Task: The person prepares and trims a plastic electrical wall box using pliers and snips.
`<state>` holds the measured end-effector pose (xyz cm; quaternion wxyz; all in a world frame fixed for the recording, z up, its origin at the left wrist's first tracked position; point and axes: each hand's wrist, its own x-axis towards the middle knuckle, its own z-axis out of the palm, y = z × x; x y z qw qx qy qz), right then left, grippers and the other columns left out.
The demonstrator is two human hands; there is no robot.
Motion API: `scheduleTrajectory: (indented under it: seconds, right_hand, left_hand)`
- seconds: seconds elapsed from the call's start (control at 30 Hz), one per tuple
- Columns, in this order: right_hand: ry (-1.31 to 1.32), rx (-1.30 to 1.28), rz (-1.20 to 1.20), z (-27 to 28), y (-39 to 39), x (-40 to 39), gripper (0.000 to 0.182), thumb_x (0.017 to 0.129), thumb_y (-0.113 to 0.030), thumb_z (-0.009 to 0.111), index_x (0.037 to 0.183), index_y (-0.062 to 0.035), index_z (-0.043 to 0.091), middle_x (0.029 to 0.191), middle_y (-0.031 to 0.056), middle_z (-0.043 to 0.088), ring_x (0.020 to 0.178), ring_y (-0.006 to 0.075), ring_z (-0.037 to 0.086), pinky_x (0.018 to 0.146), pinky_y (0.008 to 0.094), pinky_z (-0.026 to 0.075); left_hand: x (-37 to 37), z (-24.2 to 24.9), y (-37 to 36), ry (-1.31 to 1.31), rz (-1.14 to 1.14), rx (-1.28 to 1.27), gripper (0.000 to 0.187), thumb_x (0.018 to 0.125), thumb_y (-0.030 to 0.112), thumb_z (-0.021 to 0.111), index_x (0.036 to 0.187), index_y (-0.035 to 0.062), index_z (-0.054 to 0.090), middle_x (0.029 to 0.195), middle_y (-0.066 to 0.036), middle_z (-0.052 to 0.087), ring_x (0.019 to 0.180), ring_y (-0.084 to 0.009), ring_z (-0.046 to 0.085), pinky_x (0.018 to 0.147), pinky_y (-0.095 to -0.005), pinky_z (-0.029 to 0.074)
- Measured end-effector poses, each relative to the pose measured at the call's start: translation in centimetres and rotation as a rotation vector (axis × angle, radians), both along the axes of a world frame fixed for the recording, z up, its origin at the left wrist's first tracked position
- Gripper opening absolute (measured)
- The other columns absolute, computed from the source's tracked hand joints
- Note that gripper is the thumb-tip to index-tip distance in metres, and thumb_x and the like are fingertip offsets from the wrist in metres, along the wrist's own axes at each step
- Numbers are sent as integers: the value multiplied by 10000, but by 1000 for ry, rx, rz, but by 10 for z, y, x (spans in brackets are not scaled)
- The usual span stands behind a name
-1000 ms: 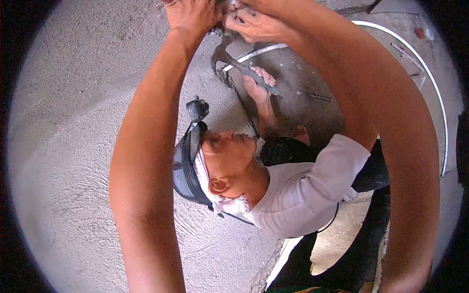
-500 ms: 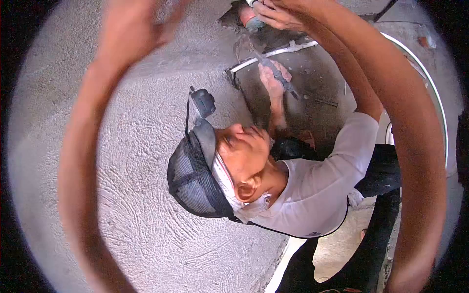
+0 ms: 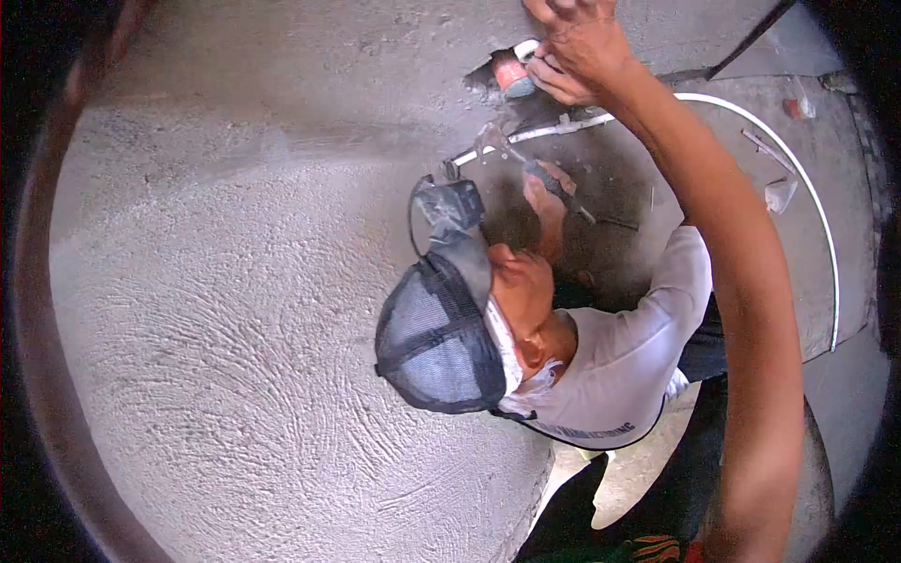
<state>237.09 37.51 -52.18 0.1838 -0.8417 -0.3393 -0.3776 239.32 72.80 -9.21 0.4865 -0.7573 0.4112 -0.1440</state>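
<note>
My right hand (image 3: 589, 39) is at the top, over the wall, with its fingers apart and partly cut off by the frame edge. Just below it, fingers of another hand (image 3: 556, 81), apparently the co-worker's, touch a white pipe end (image 3: 526, 50). Beside these fingers a red pipe stub (image 3: 510, 73) with a grey-green end sits in a hole in the wall. At the far left only my blurred left forearm (image 3: 42, 281) shows; the hand is outside the view. Lower down, the co-worker's other hand (image 3: 547, 192) grips a trowel (image 3: 492, 141).
A co-worker (image 3: 610, 361) in a white shirt and mesh cap (image 3: 441, 342) crouches close below my right arm. A curved white pipe (image 3: 815, 202) runs round the right side. Rough plastered wall (image 3: 235, 375) fills the left. Rubble pieces (image 3: 779, 194) lie at right.
My left arm has swung out to the far left, its hand leaving the view. My right hand has come into view near the pipe. The co-worker's head appears further right.
</note>
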Motion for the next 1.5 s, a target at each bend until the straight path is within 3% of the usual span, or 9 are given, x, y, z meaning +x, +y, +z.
scheduleTrajectory:
  seconds: [0.17,0.27,0.5,0.7,0.9,1.03,1.13,1.37,1.5]
  right_hand:
    - [79,8,-34,1,7,-5,911,825,-455,615,1533,-67,191,1626,260,-3,1492,505,-62,1171,674,-26]
    - [-169,-138,-276,-21,12,22,850,866,-420,588,1537,-85,186,1625,256,7,1494,498,-60,1176,668,-21]
    - [-107,66,-99,-23,14,20,820,862,-434,582,1523,-103,228,1630,238,27,1502,476,-43,1181,665,-10]
    - [-41,-145,-229,-24,9,16,851,843,-518,593,1507,-101,263,1606,247,96,1490,498,-13,1173,682,-8]
    - [42,106,-19,-13,11,7,850,840,-514,611,1497,-98,268,1589,264,116,1484,507,3,1169,690,6]
    - [-29,-76,-182,-21,9,13,827,877,-531,543,1511,-98,237,1605,256,91,1491,501,4,1167,691,15]
    - [-132,7,-158,-22,11,17,821,869,-514,548,1507,-96,243,1611,251,83,1494,497,11,1168,690,18]
    - [-38,-41,-183,-20,10,12,850,837,-495,551,1522,-107,229,1624,227,83,1501,479,37,1171,686,56]
    - [-93,43,-142,-19,13,14,990,757,-462,679,1546,-113,193,1640,208,25,1503,476,6,1177,685,26]
  left_hand:
    - [5,11,5,-104,-2,-29,515,853,291,689,1334,136,588,1455,-191,366,1320,-391,347,1038,-550,268]
    - [8,14,5,-135,-9,-37,511,854,295,690,1329,136,589,1437,-189,376,1300,-388,357,1022,-545,275]
    - [15,20,0,-148,-38,-22,503,854,305,693,1318,138,591,1394,-184,399,1253,-381,379,986,-534,292]
    - [20,24,-4,-149,-59,-8,496,855,314,696,1308,139,593,1357,-180,419,1213,-375,398,955,-524,306]
    - [22,27,-6,-149,-77,-6,490,856,322,699,1298,140,595,1320,-176,438,1173,-369,417,924,-515,321]
    - [22,29,-5,-144,-85,4,485,856,328,700,1292,141,596,1296,-173,451,1147,-365,430,903,-509,330]
    - [26,28,-6,-142,-97,7,482,857,332,702,1287,141,597,1277,-171,461,1127,-362,440,887,-504,338]
    - [32,27,-8,-151,-130,27,475,857,342,705,1276,143,599,1234,-166,484,1080,-355,462,851,-493,354]
    - [36,30,-12,-165,-148,47,471,858,348,707,1269,143,600,1210,-163,497,1053,-351,475,830,-486,364]
